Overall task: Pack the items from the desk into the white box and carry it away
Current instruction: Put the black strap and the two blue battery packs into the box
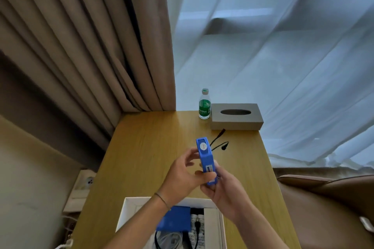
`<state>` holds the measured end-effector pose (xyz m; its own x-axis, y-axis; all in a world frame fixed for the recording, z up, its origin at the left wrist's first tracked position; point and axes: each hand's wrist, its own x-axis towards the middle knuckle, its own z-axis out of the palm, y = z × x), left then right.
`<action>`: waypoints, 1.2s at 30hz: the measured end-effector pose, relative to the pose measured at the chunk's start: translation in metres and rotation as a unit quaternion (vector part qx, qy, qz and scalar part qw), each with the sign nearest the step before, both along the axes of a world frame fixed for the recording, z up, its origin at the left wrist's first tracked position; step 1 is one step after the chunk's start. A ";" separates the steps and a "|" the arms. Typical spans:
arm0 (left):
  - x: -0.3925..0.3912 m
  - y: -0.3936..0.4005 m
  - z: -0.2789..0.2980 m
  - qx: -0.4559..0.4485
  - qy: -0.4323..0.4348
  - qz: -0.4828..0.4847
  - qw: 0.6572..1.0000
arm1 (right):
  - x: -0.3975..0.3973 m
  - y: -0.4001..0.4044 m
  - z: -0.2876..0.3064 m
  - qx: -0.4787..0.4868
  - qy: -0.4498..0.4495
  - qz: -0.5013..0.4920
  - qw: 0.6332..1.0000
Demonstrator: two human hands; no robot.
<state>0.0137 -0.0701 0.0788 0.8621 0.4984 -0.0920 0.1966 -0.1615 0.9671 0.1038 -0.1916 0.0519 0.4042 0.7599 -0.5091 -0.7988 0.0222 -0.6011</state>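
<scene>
Held item: a flat blue rectangular pack with a round white sticker on its far end (206, 159) is lifted above the wooden surface (145, 147) at the centre of the frame, tilted with its far end up.
Left hand (185, 172): its grip pinches the pack's left side, thumb and fingertips curled onto the edge; a thin bracelet sits on the wrist.
Right hand (220, 186): its grip curls round the pack's lower end from beneath and the right.
White box: the open white cardboard box (126, 212) sits at the lower centre of the frame on the near part of the surface, directly below the forearms.
Box contents: a second blue flat pack (176, 219), a black cable with a plug (197, 226), and a clear bag holding something pale (169, 238).
Behind the hands: two black leads (219, 141) trail out past the held pack's far end.
Back of the surface: a clear plastic bottle with a green label and cap (204, 105) stands touching a grey rectangular tissue box with an oval slot (236, 117).
Surroundings: brown pleated curtain (81, 36) upper left, sheer white curtain (283, 46) upper right, brown leather seat (327, 204) lower right, wall socket (89, 181) lower left.
Hidden or unclear: the left forearm covers part of the box; the box's near edge is cut off by the frame; the label text on the held pack is unreadable; where the leads join it cannot be told.
</scene>
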 end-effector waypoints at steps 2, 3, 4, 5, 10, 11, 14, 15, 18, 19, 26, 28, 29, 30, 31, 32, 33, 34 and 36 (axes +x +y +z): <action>-0.023 0.012 0.005 -0.030 0.009 -0.057 0.998 | -0.007 -0.004 0.003 0.012 -0.007 0.002 1.000; -0.036 0.021 0.006 -0.059 0.013 -0.091 0.994 | -0.010 -0.008 0.004 0.005 -0.028 0.004 1.000; -0.048 0.031 0.006 -0.093 0.018 -0.117 0.989 | -0.013 -0.011 0.005 -0.008 -0.056 0.006 0.998; -0.059 0.041 0.005 -0.128 0.028 -0.126 0.983 | -0.015 -0.015 0.006 -0.019 -0.083 0.009 0.996; -0.071 0.063 -0.002 -0.208 0.112 -0.144 0.961 | -0.036 -0.029 0.015 -0.040 -0.179 0.069 0.981; -0.067 0.063 -0.001 -0.219 0.116 -0.159 0.956 | -0.040 -0.030 0.017 -0.045 -0.198 0.081 0.976; -0.055 0.064 0.009 -0.249 0.097 -0.166 0.949 | -0.054 -0.032 0.022 -0.068 -0.246 0.115 0.960; -0.053 0.065 0.013 -0.266 0.081 -0.154 0.948 | -0.058 -0.033 0.022 -0.076 -0.253 0.124 0.956; -0.057 0.069 0.018 -0.333 0.021 -0.089 0.939 | -0.069 -0.038 0.020 -0.093 -0.262 0.141 0.950; -0.061 0.069 0.018 -0.354 0.002 -0.066 0.933 | -0.072 -0.040 0.019 -0.098 -0.262 0.143 0.949; -0.107 0.058 0.002 -0.336 -0.015 0.016 0.942 | -0.096 -0.052 0.000 -0.182 -0.255 0.148 0.938; -0.122 0.049 -0.005 -0.334 -0.008 0.028 0.942 | -0.102 -0.053 -0.007 -0.225 -0.286 0.162 0.917; -0.128 0.044 -0.009 -0.329 -0.004 0.031 0.944 | -0.105 -0.053 -0.011 -0.249 -0.314 0.177 0.899; -0.135 0.039 -0.013 -0.325 0.001 0.036 0.945 | -0.107 -0.052 -0.014 -0.272 -0.344 0.196 0.877; -0.140 0.035 -0.017 -0.320 0.006 0.041 0.947 | -0.110 -0.051 -0.018 -0.293 -0.374 0.216 0.853; -0.144 0.032 -0.020 -0.305 0.014 0.046 0.951 | -0.113 -0.050 -0.022 -0.312 -0.401 0.236 0.828; -0.148 0.030 -0.024 -0.280 0.025 0.048 0.958 | -0.117 -0.050 -0.026 -0.330 -0.426 0.252 0.803; -0.150 0.029 -0.027 -0.247 0.038 0.049 0.967 | -0.120 -0.049 -0.029 -0.345 -0.449 0.264 0.781; -0.154 0.027 -0.035 -0.183 0.061 0.054 0.980 | -0.125 -0.049 -0.037 -0.361 -0.476 0.268 0.756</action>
<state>-0.1405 -0.0434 0.0439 0.7772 0.5009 -0.3809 0.3119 0.2190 0.9245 -0.0215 -0.2409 0.0152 0.5811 0.6077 -0.5414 0.2249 -0.7592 -0.6107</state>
